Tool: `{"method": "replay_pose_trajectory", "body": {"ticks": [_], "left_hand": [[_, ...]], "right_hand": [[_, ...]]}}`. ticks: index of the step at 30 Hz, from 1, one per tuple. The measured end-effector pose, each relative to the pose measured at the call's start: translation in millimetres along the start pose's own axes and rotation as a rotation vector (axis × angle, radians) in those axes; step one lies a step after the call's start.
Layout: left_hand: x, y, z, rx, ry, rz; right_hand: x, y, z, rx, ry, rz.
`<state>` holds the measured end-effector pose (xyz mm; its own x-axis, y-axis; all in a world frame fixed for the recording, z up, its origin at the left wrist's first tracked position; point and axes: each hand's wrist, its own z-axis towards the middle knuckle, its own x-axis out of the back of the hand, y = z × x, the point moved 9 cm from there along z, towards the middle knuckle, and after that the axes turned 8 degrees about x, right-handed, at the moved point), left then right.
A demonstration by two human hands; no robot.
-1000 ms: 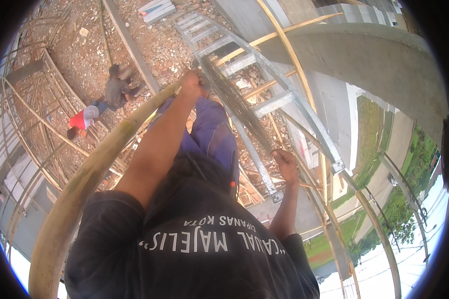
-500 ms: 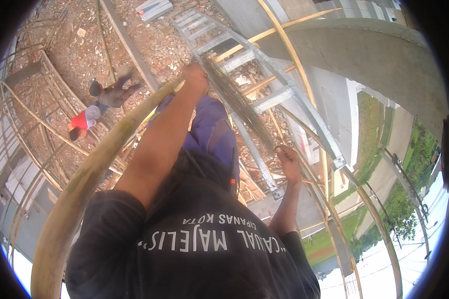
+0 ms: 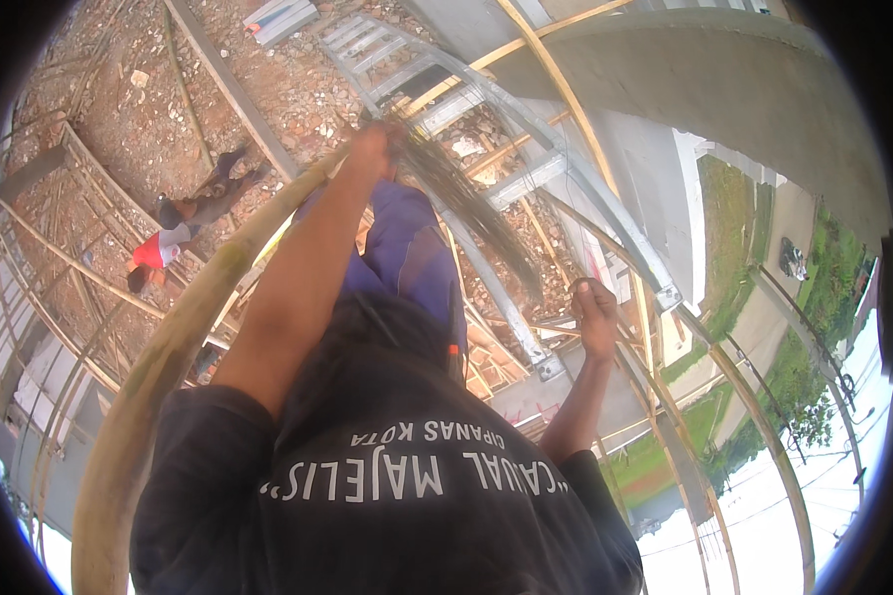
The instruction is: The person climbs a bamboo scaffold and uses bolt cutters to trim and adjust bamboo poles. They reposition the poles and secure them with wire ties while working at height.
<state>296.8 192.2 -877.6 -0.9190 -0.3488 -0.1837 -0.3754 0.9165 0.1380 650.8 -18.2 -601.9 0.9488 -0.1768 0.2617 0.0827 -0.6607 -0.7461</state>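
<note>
A long bundle of thin, dark wire strands (image 3: 471, 203) slants across the ladder, from my left hand toward my right. My left hand (image 3: 372, 151) is closed around its upper end, close to the tip of a thick bamboo pole (image 3: 203, 297). Beyond the bundle's loose end, my right hand (image 3: 595, 305) is held up with its fingers curled and the thumb pressed on them. Whether a fine strand is pinched there is too small to tell. A silver metal ladder (image 3: 536, 181) leans behind the bundle, with my purple-trousered legs beside it.
Rubble ground (image 3: 298, 74) lies far below. A person in a red and white top (image 3: 159, 248) is down there at the left, near a bamboo framework (image 3: 55, 253). A curved concrete wall (image 3: 704, 84) rises at upper right, crossed by wooden strips (image 3: 561, 84). More poles (image 3: 754, 426) stand at right.
My right hand has moved a little to the right, widening the gap to the bundle's loose end. My left hand keeps its grip. The whole view has shifted slightly.
</note>
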Motion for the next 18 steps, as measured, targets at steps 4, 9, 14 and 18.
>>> {"method": "replay_pose_trajectory", "body": {"ticks": [4, 9, 14, 18], "left_hand": [[-17, -49, -17, 0.101, -0.026, 0.043], [-35, -95, -44, 0.236, -0.008, 0.411], [-90, -92, -115, 0.031, -0.351, 0.745], [-142, -104, -190, 0.117, -0.63, 0.284]], "right_hand": [[-15, -12, 6, 0.036, -0.024, -0.069], [-27, -13, 9, -0.039, -0.004, -0.097], [-51, -8, 20, 0.01, -0.052, -0.175], [-79, -6, 36, 0.078, -0.131, -0.223]]}}
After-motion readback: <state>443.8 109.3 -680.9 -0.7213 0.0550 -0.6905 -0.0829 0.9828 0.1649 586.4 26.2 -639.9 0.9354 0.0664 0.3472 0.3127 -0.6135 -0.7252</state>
